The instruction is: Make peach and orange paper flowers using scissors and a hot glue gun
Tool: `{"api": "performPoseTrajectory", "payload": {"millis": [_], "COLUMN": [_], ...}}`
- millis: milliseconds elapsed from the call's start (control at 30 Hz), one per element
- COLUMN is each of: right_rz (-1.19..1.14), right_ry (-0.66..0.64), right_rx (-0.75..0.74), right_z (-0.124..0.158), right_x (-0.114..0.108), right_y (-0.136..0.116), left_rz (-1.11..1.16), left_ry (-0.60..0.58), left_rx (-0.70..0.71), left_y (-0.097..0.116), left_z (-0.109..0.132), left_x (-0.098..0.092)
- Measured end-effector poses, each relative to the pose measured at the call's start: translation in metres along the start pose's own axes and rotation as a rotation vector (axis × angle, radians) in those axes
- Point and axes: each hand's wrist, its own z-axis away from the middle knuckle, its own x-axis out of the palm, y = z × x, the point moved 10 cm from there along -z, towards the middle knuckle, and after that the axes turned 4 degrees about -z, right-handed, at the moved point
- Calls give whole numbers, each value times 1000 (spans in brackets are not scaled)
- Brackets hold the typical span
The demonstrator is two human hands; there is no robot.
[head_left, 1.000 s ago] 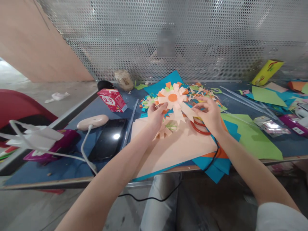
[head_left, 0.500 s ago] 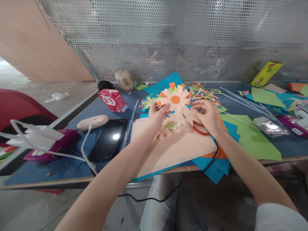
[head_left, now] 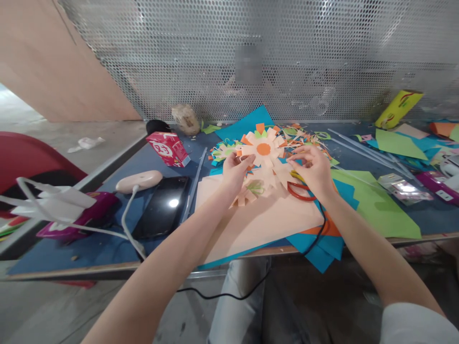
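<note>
A paper flower [head_left: 263, 150] with pale peach petals, an orange centre and orange and green tips is held up above the table. My left hand [head_left: 234, 173] pinches its lower left petals. My right hand [head_left: 311, 171] is closed on its lower right petals. Under my right hand lie scissors with red-orange handles [head_left: 300, 191]. A second, smaller paper flower [head_left: 251, 190] lies on the peach paper sheet [head_left: 258, 222] below my left hand.
Blue, green and orange paper sheets [head_left: 373, 203] and cut scraps [head_left: 301, 136] cover the blue table. A red carton [head_left: 167, 148], a black phone [head_left: 160, 207], a pink glue gun [head_left: 77, 217] with white cable and a black cord [head_left: 251, 291] lie left and front. Perforated metal wall [head_left: 229, 57] behind.
The flower has shifted slightly right and away from me, and it has turned a little. Both hands followed it and kept their hold on the petals.
</note>
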Motion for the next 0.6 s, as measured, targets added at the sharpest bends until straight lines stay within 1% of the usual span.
{"api": "performPoseTrajectory", "payload": {"millis": [333,467,600], "right_rz": [-81,-248,-406], "right_ry": [5,-53,-76], "right_rx": [-24,-36,21], "right_z": [-1,-1,-3], "right_x": [-2,1,-5], "right_y": [-2,-8,-12], "left_rz": [-15,-9,-11], "left_ry": [17,33,22], "left_rx": [1,-8,-4], "left_y": [1,-1,-1], "left_z": [-1,-1,-3], "left_x": [0,-2,-2]}}
